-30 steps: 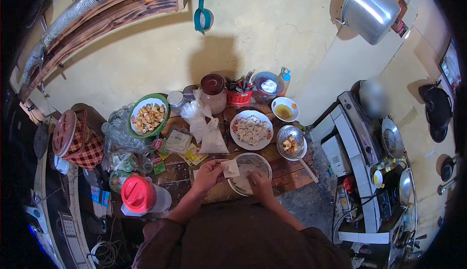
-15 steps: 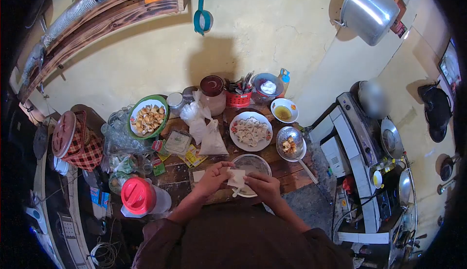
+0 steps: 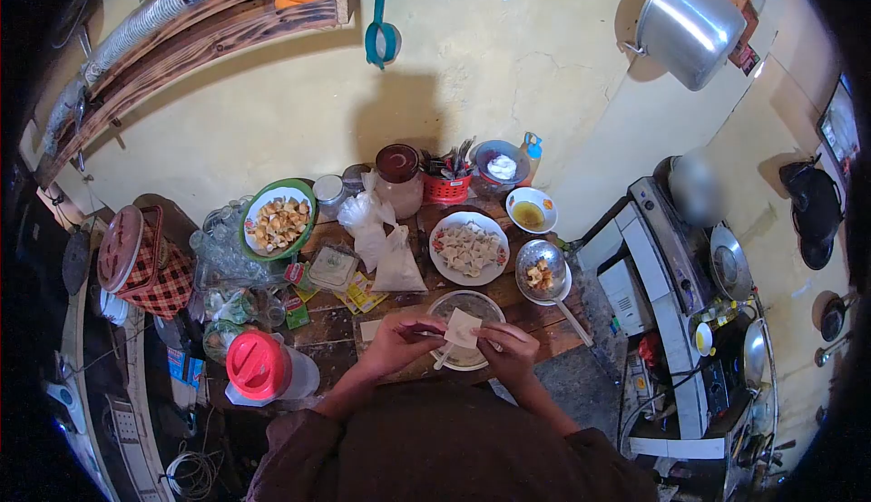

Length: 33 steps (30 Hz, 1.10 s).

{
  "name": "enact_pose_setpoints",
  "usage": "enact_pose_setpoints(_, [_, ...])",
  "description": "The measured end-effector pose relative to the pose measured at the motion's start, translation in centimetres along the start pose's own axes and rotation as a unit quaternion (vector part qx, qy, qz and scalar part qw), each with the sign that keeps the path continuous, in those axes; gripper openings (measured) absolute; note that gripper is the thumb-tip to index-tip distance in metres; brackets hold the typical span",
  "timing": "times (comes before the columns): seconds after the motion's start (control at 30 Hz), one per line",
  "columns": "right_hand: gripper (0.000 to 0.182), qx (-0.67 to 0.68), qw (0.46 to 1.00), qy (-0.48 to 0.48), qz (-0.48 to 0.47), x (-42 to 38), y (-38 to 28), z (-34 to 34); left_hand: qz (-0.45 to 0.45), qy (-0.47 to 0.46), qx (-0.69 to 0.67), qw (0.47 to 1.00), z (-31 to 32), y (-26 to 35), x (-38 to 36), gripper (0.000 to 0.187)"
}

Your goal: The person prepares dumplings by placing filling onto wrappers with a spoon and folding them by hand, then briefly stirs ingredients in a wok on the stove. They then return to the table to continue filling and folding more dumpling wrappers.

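Note:
A pale square wrapper (image 3: 464, 328) is held up by its edges over a round bowl (image 3: 491, 307) with a spoon handle at its rim. My left hand (image 3: 402, 342) pinches near the wrapper's left edge. On the other side, my right hand (image 3: 510, 350) grips its right edge between thumb and fingers. Part of a pale stack of wrappers (image 3: 370, 329) shows on the table left of my left hand. Behind the bowl sits a white plate (image 3: 439, 266) of folded dumplings (image 3: 469, 248).
A strainer (image 3: 523, 271) with fried pieces rests on a bowl at the right. A green-rimmed dish (image 3: 295, 250) of fried pieces, plastic bags (image 3: 396, 271) and a red-lidded jug (image 3: 259, 366) stand left. The stove (image 3: 667, 239) is farther right.
The wrapper has shifted right and up a little, turning flatter to the view. My left hand has moved slightly right, and my right hand's fingers have closed in at the wrapper's right edge.

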State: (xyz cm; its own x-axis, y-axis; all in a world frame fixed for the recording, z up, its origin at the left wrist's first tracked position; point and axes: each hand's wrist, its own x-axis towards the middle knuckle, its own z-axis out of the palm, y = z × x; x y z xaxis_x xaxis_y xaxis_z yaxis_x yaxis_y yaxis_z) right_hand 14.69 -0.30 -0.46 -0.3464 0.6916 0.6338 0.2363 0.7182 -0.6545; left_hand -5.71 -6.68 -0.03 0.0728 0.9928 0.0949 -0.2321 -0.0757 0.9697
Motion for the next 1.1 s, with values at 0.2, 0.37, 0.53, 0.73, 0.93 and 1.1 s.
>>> enact_pose_setpoints(0.2, [0.017,0.007,0.997,-0.067,-0.022,0.8,-0.8,-0.9,0.053,0.05,0.175,0.982,0.0,0.4,0.1,0.017])
enact_pose_setpoints(0.37, [0.015,0.019,0.992,-0.121,-0.043,1.4,-0.9,-1.6,0.161,0.007,0.333,0.929,-0.1,1.3,0.2,0.018])
enact_pose_setpoints(0.53, [0.018,0.02,0.987,-0.156,-0.031,1.6,-0.8,-2.2,0.154,0.01,0.342,0.927,1.1,2.4,0.0,0.017])
enact_pose_setpoints(0.73, [0.019,0.025,0.984,-0.177,-0.004,2.2,-1.5,-2.7,0.176,0.01,0.363,0.915,1.4,1.9,-0.2,0.016])
enact_pose_setpoints(0.93, [0.016,0.039,0.988,-0.146,0.023,2.9,-2.6,-2.8,0.121,0.045,0.322,0.938,1.9,2.2,-0.4,0.015])
enact_pose_setpoints(1.1, [0.015,0.056,0.99,-0.112,0.065,2.4,-2.5,-2.3,0.143,0.094,0.277,0.945,2.2,2.8,0.0,0.014])
